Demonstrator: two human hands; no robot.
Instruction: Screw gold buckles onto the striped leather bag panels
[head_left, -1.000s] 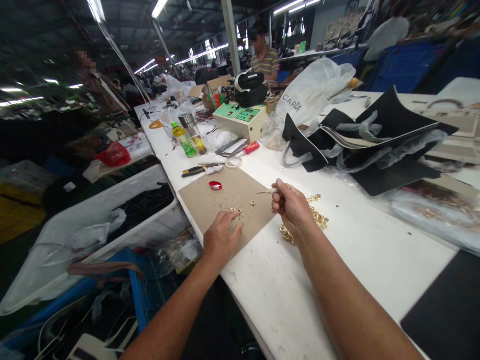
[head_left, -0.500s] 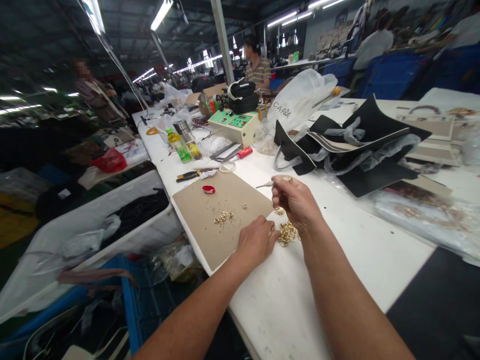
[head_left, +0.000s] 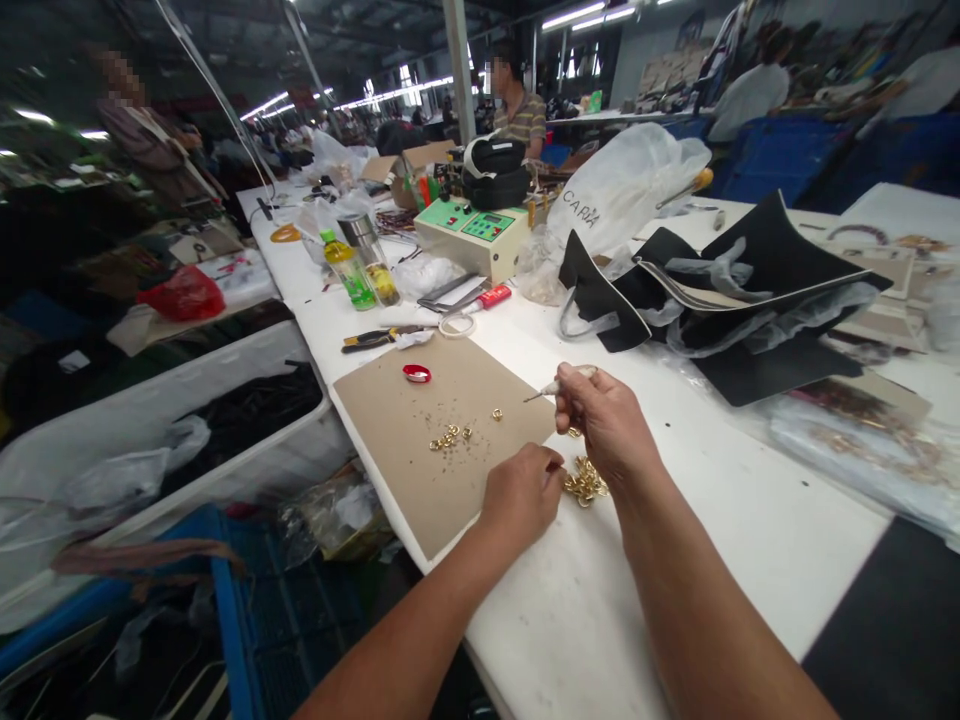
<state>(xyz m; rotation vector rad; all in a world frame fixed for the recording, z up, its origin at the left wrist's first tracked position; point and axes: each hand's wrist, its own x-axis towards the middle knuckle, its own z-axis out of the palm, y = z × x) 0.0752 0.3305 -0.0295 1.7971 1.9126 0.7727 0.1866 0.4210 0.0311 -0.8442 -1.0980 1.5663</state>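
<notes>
My right hand (head_left: 604, 420) is closed around a thin-tipped hand tool with a pale handle (head_left: 551, 386), its tip pointing left over the brown board (head_left: 375, 400). Low at the board's right edge, my left hand (head_left: 523, 492) has its fingers curled together beside a pile of gold metal fittings (head_left: 585, 483). What its fingertips pinch is too small to make out. Several more gold fittings (head_left: 448, 438) lie on the board among tiny scattered dark bits, with one single fitting (head_left: 497, 414) apart from them. A small red oval item (head_left: 417, 373) rests near the board's top.
Pliers (head_left: 382, 338), a red tube (head_left: 493, 297), a drink bottle (head_left: 349, 272) and a control box (head_left: 474, 236) stand or lie beyond the board. Black panels (head_left: 757, 290) are heaped at right. White and blue bins (head_left: 225, 600) flank the table's left edge. Other people are farther back.
The view has shifted a little. My left fingers have moved slightly up and are drawn together at the pile's edge. My right hand still holds the tool.
</notes>
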